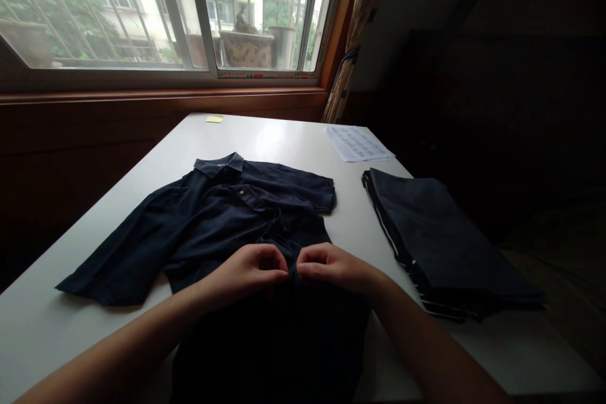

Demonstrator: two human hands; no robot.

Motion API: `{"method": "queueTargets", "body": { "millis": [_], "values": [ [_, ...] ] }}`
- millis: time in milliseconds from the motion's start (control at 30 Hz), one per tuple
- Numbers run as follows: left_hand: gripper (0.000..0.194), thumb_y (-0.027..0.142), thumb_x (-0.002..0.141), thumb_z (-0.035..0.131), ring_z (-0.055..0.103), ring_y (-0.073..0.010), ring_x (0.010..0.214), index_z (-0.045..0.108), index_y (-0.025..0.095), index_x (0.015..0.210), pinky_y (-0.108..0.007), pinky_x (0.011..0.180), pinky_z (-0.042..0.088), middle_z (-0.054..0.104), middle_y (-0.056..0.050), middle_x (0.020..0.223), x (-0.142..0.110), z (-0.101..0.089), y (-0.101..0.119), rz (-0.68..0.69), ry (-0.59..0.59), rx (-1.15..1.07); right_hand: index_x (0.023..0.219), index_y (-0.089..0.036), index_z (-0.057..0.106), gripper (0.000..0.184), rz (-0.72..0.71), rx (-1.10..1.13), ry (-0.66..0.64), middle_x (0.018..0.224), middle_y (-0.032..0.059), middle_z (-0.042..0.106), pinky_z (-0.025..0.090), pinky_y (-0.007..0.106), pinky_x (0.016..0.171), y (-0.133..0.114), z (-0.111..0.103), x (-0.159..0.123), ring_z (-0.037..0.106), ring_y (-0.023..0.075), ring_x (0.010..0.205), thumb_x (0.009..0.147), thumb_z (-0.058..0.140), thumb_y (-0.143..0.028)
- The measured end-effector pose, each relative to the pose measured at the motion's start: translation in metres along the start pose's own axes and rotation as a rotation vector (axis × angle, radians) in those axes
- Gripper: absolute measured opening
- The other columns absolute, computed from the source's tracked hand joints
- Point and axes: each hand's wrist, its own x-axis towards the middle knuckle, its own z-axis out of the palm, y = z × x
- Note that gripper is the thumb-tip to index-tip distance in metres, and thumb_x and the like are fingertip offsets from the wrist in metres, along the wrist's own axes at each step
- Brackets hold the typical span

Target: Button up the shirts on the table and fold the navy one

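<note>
Head view: left hand [250,269] and right hand [337,269] pinch the front of the shirt [199,227], probably to control its edges. It lies front-up on the bench [293,139], apparently for button access; folded clothes [426,227] sit aside, right.

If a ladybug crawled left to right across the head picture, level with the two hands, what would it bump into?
Dark shirt's wide sleeve, then the left hand, then the right hand, then the pile of folded dark cloth.
</note>
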Motion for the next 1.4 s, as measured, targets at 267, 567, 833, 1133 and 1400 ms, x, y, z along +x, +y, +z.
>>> {"method": "queueTargets", "body": {
  "millis": [267, 567, 833, 1133, 1400],
  "values": [
    [0.022, 0.035, 0.082, 0.069, 0.059, -0.0130, 0.064, 0.068, 0.015, 0.091, -0.020, 0.056, 0.042, 0.064, -0.002, 0.075, 0.002, 0.002, -0.005, 0.013, 0.002, 0.033, 0.080, -0.015, 0.070, 0.041, 0.087, -0.056, 0.003, 0.067, 0.0013, 0.066, 0.039, 0.021, 0.055, 0.008, 0.002, 0.005, 0.055, 0.0109, 0.058, 0.085, 0.066, -0.055],
    [0.020, 0.033, 0.083, 0.068, 0.056, -0.0117, 0.066, 0.067, 0.014, 0.090, -0.021, 0.060, 0.042, 0.062, 0.000, 0.073, 0.001, 0.001, 0.000, 0.036, 0.004, 0.019, 0.088, -0.014, 0.071, 0.031, 0.078, 0.105, -0.065, 0.072, 0.0000, 0.064, 0.042, 0.019, 0.060, 0.009, 0.000, 0.007, 0.056, 0.0096, 0.063, 0.083, 0.072, -0.044],
    [0.020, 0.031, 0.082, 0.068, 0.055, -0.0114, 0.066, 0.066, 0.013, 0.090, -0.022, 0.061, 0.041, 0.061, 0.000, 0.073, 0.000, 0.001, 0.002, 0.036, 0.009, -0.023, 0.089, -0.014, 0.070, 0.028, 0.083, 0.112, -0.053, 0.072, -0.0012, 0.061, 0.041, 0.020, 0.058, 0.009, -0.002, 0.007, 0.054, 0.0093, 0.062, 0.082, 0.073, -0.041],
    [0.019, 0.031, 0.083, 0.068, 0.052, -0.0110, 0.066, 0.065, 0.013, 0.088, -0.022, 0.061, 0.040, 0.060, 0.000, 0.073, 0.001, 0.000, 0.001, 0.042, -0.017, -0.021, 0.080, -0.016, 0.062, 0.015, -0.078, 0.453, 0.234, 0.068, -0.0038, 0.055, 0.035, 0.018, 0.052, 0.016, -0.010, 0.004, 0.047, 0.0069, 0.056, 0.075, 0.073, -0.025],
    [0.017, 0.031, 0.085, 0.066, 0.053, -0.0119, 0.069, 0.066, 0.014, 0.090, -0.022, 0.063, 0.041, 0.060, 0.000, 0.076, 0.001, 0.001, -0.001, 0.054, -0.004, 0.047, 0.084, -0.016, 0.064, 0.021, -0.066, 0.303, 0.196, 0.074, -0.0021, 0.058, 0.036, 0.019, 0.057, 0.012, -0.007, 0.002, 0.048, 0.0085, 0.062, 0.078, 0.076, -0.033]
  ]
}}
